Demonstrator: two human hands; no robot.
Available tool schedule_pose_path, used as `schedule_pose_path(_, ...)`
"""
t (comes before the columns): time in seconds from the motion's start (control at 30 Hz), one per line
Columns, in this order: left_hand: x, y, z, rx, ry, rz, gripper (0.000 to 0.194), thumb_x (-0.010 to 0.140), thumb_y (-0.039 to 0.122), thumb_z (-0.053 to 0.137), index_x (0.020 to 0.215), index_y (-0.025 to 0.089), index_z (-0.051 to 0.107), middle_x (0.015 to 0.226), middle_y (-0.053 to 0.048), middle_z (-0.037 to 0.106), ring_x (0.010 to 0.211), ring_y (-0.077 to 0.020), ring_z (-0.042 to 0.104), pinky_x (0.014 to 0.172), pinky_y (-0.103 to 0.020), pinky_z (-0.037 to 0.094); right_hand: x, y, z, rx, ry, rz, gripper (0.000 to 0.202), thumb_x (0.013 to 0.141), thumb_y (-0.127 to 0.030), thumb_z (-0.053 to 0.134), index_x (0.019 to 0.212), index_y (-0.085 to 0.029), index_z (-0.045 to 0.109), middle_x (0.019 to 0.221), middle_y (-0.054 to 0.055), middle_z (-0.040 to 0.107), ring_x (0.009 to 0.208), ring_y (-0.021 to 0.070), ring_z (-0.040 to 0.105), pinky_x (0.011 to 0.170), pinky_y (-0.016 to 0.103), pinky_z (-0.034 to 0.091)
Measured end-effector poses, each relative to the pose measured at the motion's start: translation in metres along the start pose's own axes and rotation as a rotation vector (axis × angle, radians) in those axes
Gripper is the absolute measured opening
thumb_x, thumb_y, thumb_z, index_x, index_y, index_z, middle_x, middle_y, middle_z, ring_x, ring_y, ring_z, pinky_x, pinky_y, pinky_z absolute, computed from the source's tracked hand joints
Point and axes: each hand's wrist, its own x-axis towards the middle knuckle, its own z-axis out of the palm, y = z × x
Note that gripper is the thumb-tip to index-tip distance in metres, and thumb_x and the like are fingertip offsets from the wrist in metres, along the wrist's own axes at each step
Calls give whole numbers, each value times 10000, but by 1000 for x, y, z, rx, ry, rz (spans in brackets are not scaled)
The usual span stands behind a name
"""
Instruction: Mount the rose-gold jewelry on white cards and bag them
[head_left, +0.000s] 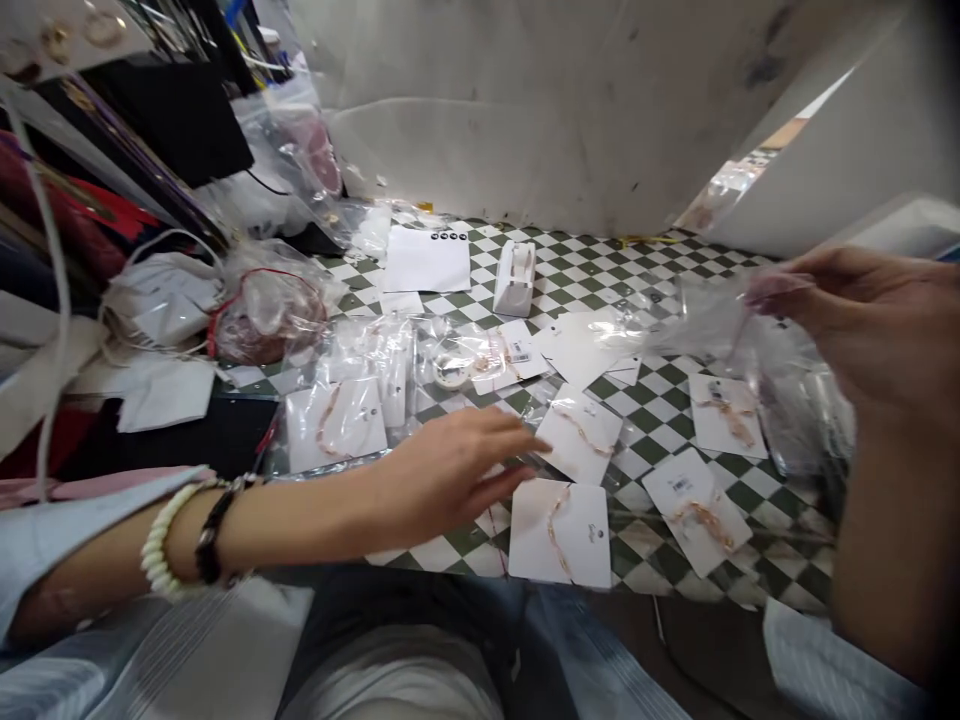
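My right hand [874,325] is raised at the right, its fingers pinching a clear plastic bag [709,325] that looks blurred. My left hand [469,460] reaches over the table with its fingers stretched out and nothing visible in them. Close to its fingertips lies a white card with a bracelet [581,435]. Just below is another bracelet card [559,535], near the table's front edge. Two more jewellery cards, one tilted [697,510] and one further back [727,415], lie at the right. Under the left forearm's far side rests a bagged bracelet card [337,425].
On the checkered tabletop [592,260] stand a small white display stand [515,278] and a white paper [427,260]. A tape roll [452,370] lies among plastic bags. Blank white cards [577,345] lie mid-table. Cluttered bags [270,310] fill the left; a pale panel [510,110] closes the back.
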Motion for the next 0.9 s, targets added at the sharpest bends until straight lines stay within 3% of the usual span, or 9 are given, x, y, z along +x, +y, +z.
schedule_pose_path(0.1, 50, -15, 4, -173, 176, -3, 344, 969, 310, 603, 1292, 191, 608, 1256, -99, 676, 1092, -226, 676, 939, -391, 573, -16, -24, 23, 109, -37, -173, 172, 697, -61, 807, 828, -166, 768, 802, 23, 746, 674, 100, 668, 676, 246, 540)
schedule_pose_path(0.23, 124, -33, 5, -157, 419, 59, 820, 762, 302, 848, 1456, 163, 433, 1487, -122, 491, 1380, -317, 469, 1143, -506, 404, -33, -53, 40, 112, 78, -319, 182, 736, -21, 746, 839, -171, 747, 795, -1, 729, 654, 97, 647, 685, 266, 569)
schedule_pose_path(0.3, 151, -40, 3, -215, 474, 58, 776, 760, 328, 845, 1424, 173, 473, 1429, -89, 549, 1363, -312, 489, 1129, -512, 409, -36, -61, 40, 102, 74, -313, 117, 755, -97, 778, 829, -174, 731, 761, -2, 706, 638, 105, 634, 664, 281, 563)
schedule_pose_path(0.37, 169, -48, 2, -349, 433, 74, 492, 841, 319, 761, 1273, 141, 609, 1280, -62, 653, 1257, -272, 587, 1075, -467, 465, -35, -61, 36, 110, 97, -300, 149, 732, -201, 840, 765, -188, 695, 691, -9, 659, 598, 101, 602, 607, 275, 528)
schedule_pose_path(0.43, 178, -55, 0, -519, 266, 84, 268, 908, 278, 657, 1101, 95, 694, 1077, -62, 725, 1053, -220, 691, 968, -407, 535, -27, -53, 28, 166, 101, -283, 274, 661, -258, 897, 673, -205, 628, 622, -25, 607, 553, 98, 572, 557, 273, 490)
schedule_pose_path(0.5, 180, -62, -1, -644, 72, 63, 223, 891, 239, 643, 991, 56, 722, 896, -70, 737, 845, -174, 715, 848, -352, 569, -17, -39, 18, 255, 29, -239, 389, 592, -293, 931, 597, -213, 550, 559, -37, 580, 495, 103, 549, 509, 283, 471)
schedule_pose_path(0.57, 177, -68, -4, -699, 2, 27, 231, 806, 213, 716, 949, 32, 725, 828, -77, 725, 777, -151, 694, 809, -322, 567, -7, -24, 7, 317, -114, -103, 386, 609, -309, 919, 591, -198, 550, 562, -30, 600, 502, 107, 573, 505, 277, 481)
schedule_pose_path(0.73, 165, -70, -15, -589, 105, -74, 305, 793, 238, 756, 992, 10, 722, 742, -103, 685, 633, -123, 616, 675, -319, 526, 3, 1, -9, 191, -345, 356, 221, 644, -188, 889, 805, -142, 745, 738, 45, 711, 672, 121, 669, 674, 285, 552)
schedule_pose_path(0.9, 174, -68, -12, -348, 183, -116, 276, 972, 242, 573, 856, 37, 715, 612, -79, 609, 484, -82, 484, 557, -296, 420, 10, 4, -16, 64, -159, 328, 174, 707, -219, 856, 719, -99, 731, 731, 92, 687, 655, 97, 619, 673, 301, 523)
